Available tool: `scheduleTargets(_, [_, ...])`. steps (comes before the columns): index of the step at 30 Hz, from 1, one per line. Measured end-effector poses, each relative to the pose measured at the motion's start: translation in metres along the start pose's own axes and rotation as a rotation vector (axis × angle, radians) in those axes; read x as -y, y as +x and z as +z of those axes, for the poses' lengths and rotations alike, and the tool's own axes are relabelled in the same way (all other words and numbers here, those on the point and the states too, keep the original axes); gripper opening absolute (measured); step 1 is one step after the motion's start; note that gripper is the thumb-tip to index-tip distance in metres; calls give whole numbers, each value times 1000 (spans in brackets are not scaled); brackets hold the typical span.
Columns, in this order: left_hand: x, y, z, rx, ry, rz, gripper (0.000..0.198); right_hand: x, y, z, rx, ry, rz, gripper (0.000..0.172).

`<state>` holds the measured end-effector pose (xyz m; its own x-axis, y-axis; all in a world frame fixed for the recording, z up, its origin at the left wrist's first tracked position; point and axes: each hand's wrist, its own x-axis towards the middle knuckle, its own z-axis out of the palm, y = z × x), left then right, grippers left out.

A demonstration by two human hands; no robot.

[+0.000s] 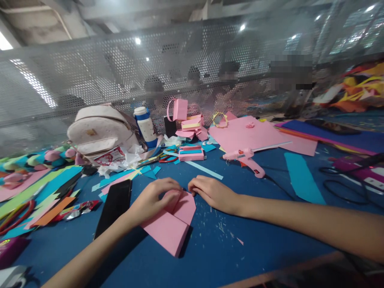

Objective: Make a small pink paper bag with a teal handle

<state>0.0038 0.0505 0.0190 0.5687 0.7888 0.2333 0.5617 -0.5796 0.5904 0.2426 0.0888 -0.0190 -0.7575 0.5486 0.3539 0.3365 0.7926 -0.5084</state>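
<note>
A folded piece of pink foam sheet (172, 224) lies on the blue table (240, 240) in front of me. My left hand (153, 198) rests on its far edge with fingers curled, pressing down a fold. At the far right corner of the same piece, my right hand (211, 192) has its fingers bent and pressed against the edge. A black phone (115, 206) lies just left of my left hand.
A pink glue gun (246, 158) lies beyond my right hand, with large pink sheets (249, 134) behind it. Small pink boxes (191, 153), a blue bottle (146, 126) and a white backpack (99, 130) stand at the back. Paper scraps lie left; black scissors (345, 182) right.
</note>
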Motion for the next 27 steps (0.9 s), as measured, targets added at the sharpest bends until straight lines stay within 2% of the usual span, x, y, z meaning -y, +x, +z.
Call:
scheduleTargets(2, [8, 1, -1, -140, 26, -173, 19, 2, 0, -2, -29, 31, 7, 19])
scheduleTargets(3, [12, 1, -1, -153, 38, -244, 19, 3, 0, -3, -46, 46, 14, 20])
scheduleTargets(5, [20, 0, -2, -78, 43, -332, 24, 4, 0, -4, -67, 57, 23, 18])
scheduleTargets(8, [29, -1, -1, 36, 8, -373, 28, 5, -1, -5, -52, 30, 27, 13])
scheduleTargets(12, [34, -1, 0, 97, -113, -393, 27, 7, 0, -6, -39, 3, 45, 12])
scheduleTargets(15, [28, 2, -2, 87, -276, -406, 30, 14, 0, -14, -45, 11, 59, 12])
scheduleTargets(18, [17, 3, -5, 31, -481, -429, 31, 25, -6, -27, -39, 49, 114, 12])
scheduleTargets(21, [8, 2, -7, -65, -541, -391, 26, 37, -19, -40, -9, 89, 194, 12])
scheduleTargets(24, [3, 0, -9, -242, -498, -345, 21, 43, -37, -53, 33, 71, 269, 13])
scheduleTargets(27, [-3, -2, -13, -444, -464, -302, 23, 35, -57, -73, 73, -60, 381, 28])
